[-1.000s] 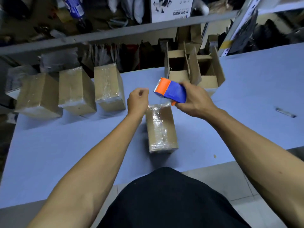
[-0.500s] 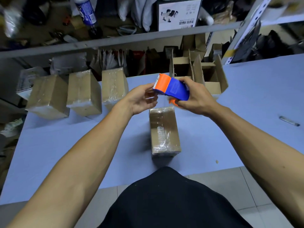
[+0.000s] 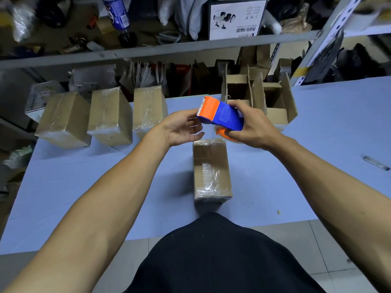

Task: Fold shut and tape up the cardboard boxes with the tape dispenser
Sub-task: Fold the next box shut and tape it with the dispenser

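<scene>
A: Head view, hands?
B: Right hand (image 3: 251, 129) gripping dispenser (image 3: 222, 115) at centre; left hand (image 3: 179, 130) relaxed, fingertips at its orange end.
A: Progress?
B: Box (image 3: 211, 172) below already taped; three taped boxes (image 3: 110, 117) upper left; open boxes (image 3: 273, 98) upper right remaining.

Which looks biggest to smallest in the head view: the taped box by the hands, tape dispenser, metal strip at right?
1. taped box
2. tape dispenser, raised nearer the camera, so somewhat flattered
3. metal strip

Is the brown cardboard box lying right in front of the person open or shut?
Shut. The brown cardboard box has its flaps folded flat, with shiny clear tape across its top.
</scene>
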Demonstrator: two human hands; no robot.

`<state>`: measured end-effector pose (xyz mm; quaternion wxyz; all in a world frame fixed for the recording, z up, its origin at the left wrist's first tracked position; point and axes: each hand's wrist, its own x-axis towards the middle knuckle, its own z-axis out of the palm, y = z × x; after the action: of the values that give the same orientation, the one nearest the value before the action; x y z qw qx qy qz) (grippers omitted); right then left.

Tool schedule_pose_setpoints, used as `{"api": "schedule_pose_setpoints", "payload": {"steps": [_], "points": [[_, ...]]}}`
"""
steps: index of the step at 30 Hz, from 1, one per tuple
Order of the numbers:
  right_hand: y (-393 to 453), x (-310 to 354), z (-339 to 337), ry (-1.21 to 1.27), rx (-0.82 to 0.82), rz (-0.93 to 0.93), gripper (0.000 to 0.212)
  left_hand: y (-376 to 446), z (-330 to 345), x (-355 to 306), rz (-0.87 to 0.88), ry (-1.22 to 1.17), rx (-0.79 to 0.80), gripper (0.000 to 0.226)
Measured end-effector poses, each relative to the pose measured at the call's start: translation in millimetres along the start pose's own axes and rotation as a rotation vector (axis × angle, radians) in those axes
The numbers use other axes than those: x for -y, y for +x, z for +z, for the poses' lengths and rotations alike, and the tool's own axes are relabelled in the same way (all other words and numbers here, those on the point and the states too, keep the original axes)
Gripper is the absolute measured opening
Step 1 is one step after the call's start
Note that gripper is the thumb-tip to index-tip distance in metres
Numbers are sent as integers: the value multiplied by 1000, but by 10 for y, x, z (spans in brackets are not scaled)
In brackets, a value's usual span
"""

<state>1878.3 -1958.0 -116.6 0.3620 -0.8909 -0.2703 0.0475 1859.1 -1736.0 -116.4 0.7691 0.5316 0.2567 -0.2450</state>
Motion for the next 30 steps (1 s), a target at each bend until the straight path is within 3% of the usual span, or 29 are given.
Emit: {"api": "schedule_pose_setpoints", "payload": {"steps": [8,11,16,23,28,30], "points": [[62,-7,-40,12,54,-7,59,46,-36,24,-21,-106,48,14],[103,-40,-64,-90,52,-34,59,62,-47,7,32,-39,35,10],[192,-44,-97,-393,55,-138,54,142,-16,34,201,186,-164,10],[152,-222,77,-350,155,-140,81,294,39,335,350,153,-385,19],[-35,-477,-62,-285,154,-154,65,323,-219,510,386,131,-587,19],[-137,-655,-122,-332,159,-110,62,327,-364,606,356,171,-598,18]]}}
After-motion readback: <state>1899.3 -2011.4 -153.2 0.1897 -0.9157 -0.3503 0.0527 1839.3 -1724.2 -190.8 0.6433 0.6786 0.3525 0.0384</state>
